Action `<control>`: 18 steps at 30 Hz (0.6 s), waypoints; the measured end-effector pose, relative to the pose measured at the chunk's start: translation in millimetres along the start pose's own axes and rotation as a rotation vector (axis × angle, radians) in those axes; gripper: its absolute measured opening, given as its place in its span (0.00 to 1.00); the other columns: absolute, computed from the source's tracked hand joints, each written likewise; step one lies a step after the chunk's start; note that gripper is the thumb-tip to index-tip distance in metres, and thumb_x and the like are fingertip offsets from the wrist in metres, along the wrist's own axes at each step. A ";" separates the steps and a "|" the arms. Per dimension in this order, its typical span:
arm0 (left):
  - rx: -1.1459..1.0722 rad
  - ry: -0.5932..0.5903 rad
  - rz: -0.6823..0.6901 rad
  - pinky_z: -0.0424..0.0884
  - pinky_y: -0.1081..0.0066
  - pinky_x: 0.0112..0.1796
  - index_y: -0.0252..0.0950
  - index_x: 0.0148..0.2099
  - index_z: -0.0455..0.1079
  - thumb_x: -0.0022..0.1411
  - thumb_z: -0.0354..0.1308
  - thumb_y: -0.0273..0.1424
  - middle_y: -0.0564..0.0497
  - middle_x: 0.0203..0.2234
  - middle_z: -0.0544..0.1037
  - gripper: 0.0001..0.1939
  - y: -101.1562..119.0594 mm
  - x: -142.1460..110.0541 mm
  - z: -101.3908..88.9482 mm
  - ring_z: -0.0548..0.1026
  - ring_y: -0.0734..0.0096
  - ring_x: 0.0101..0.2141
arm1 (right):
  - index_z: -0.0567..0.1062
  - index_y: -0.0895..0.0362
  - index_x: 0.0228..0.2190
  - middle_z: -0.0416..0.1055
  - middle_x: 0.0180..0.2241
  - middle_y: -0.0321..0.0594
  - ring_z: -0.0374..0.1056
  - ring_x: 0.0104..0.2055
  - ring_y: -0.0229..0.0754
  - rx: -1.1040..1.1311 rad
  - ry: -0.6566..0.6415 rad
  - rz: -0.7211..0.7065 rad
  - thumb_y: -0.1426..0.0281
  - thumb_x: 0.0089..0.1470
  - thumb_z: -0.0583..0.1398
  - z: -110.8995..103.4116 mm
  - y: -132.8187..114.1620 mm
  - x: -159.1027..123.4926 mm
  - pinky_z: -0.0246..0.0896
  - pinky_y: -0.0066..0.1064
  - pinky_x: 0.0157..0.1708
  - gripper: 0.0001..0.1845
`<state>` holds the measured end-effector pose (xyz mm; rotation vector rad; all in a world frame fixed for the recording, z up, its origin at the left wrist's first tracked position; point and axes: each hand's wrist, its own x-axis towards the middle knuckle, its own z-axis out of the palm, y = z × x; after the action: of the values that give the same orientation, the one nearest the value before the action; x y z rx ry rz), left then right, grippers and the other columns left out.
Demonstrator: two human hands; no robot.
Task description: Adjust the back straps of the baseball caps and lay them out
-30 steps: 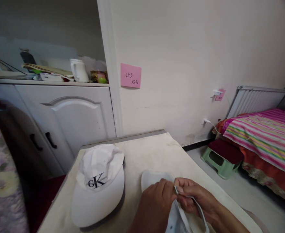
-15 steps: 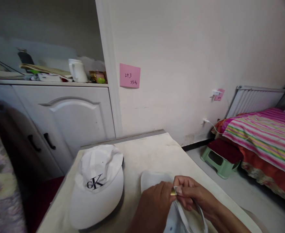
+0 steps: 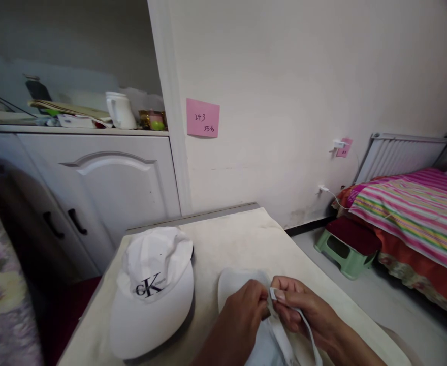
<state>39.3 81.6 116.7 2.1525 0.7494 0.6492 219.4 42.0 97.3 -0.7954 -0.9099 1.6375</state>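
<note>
White fabric cap (image 3: 151, 295), lower left; pale blue cap (image 3: 263, 343), bottom centre: two curved brims. Right hand (image 3: 303, 305): fingers pinching one thin strap (image 3: 273, 294). Left hand (image 3: 242, 315): fingers curled, grip unclear.

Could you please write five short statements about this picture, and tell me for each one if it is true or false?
1. The white cap lies on the table. True.
2. The left hand touches the white cap. False: it is at the pale cap beside it.
3. The right hand pinches a strap. True.
4. The stool has yellow legs. False: they are green.
5. The white jug stands on the cabinet. True.
</note>
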 end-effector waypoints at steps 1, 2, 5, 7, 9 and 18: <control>-0.002 0.001 -0.007 0.65 0.71 0.37 0.38 0.40 0.65 0.71 0.44 0.27 0.52 0.34 0.75 0.10 -1.6 -0.2 -0.8 0.72 0.69 0.34 | 0.72 0.59 0.24 0.62 0.16 0.27 0.45 0.15 0.27 0.005 0.006 -0.005 0.64 0.50 0.68 1.8 0.1 -0.5 0.45 0.21 0.16 0.13; 0.010 -0.002 -0.020 0.64 0.71 0.36 0.38 0.41 0.66 0.72 0.43 0.28 0.52 0.33 0.75 0.10 -2.8 -0.6 -2.4 0.72 0.69 0.33 | 0.72 0.58 0.24 0.62 0.16 0.28 0.45 0.15 0.27 0.010 0.015 -0.011 0.64 0.51 0.68 2.8 0.1 -1.3 0.45 0.21 0.16 0.13; 0.050 -0.040 -0.080 0.62 0.70 0.35 0.39 0.42 0.67 0.72 0.44 0.33 0.53 0.30 0.77 0.11 -3.9 -3.3 -10.9 0.73 0.68 0.32 | 0.71 0.57 0.25 0.64 0.17 0.28 0.45 0.14 0.27 0.021 0.052 -0.038 0.64 0.53 0.67 -0.1 -0.3 -5.1 0.44 0.21 0.15 0.14; 0.052 -0.090 -0.112 0.62 0.70 0.35 0.40 0.41 0.69 0.68 0.52 0.35 0.55 0.31 0.78 0.07 -3.5 -5.6 -16.9 0.74 0.66 0.34 | 0.72 0.58 0.26 0.67 0.18 0.29 0.46 0.14 0.26 0.029 0.096 -0.066 0.64 0.55 0.66 -5.5 -0.8 -9.2 0.44 0.20 0.15 0.13; 0.071 -0.140 -0.115 0.63 0.70 0.38 0.41 0.40 0.70 0.62 0.59 0.32 0.56 0.34 0.79 0.03 -3.0 -6.9 -19.9 0.75 0.64 0.38 | 0.72 0.58 0.27 0.69 0.20 0.31 0.49 0.14 0.26 0.033 0.146 -0.092 0.65 0.57 0.65 -11.4 -0.9 -14.6 0.46 0.19 0.15 0.12; 0.159 -0.089 -0.090 0.65 0.63 0.46 0.39 0.43 0.70 0.67 0.50 0.29 0.48 0.40 0.77 0.08 -9.6 -19.5 -0.5 0.72 0.59 0.44 | 0.73 0.58 0.32 0.76 0.24 0.35 0.49 0.11 0.24 -0.038 0.130 -0.101 0.59 0.59 0.64 -24.4 4.9 -51.3 0.57 0.19 0.14 0.14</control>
<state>22.4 73.7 105.4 2.2610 0.8694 0.4576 249.6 -4.4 84.0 -0.8590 -0.8772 1.4673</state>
